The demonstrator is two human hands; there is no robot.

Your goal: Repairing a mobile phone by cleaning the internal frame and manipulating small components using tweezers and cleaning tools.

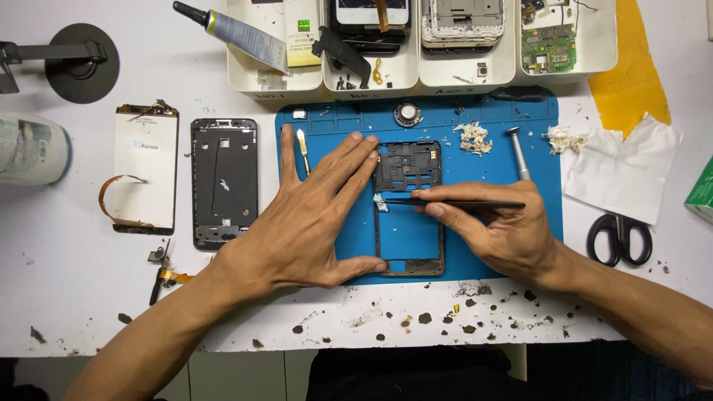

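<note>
Phone frame (pixel 408 223) lies on blue mat (pixel 520 245) over white table (pixel 74 289).

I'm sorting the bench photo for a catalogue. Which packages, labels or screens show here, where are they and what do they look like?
Glue tube: top left, lying across a white tray, grey with black nozzle.
Roll: left edge, white cylinder with printed label.
Phone screen panel: left of the blue mat, white rectangle with orange ribbon cable.
Green box: right edge, only a corner shows.
Small yellow label: in the first tray.

Mat (pixel 505 245): showing bright blue
Phone frame (pixel 408 208): looking black
Desk (pixel 59 260): showing white, speckling with dark spots
Scissors (pixel 619 238): showing black
Trays (pixel 601 44): looking cream-white
Patch (pixel 631 74): glowing yellow
</note>
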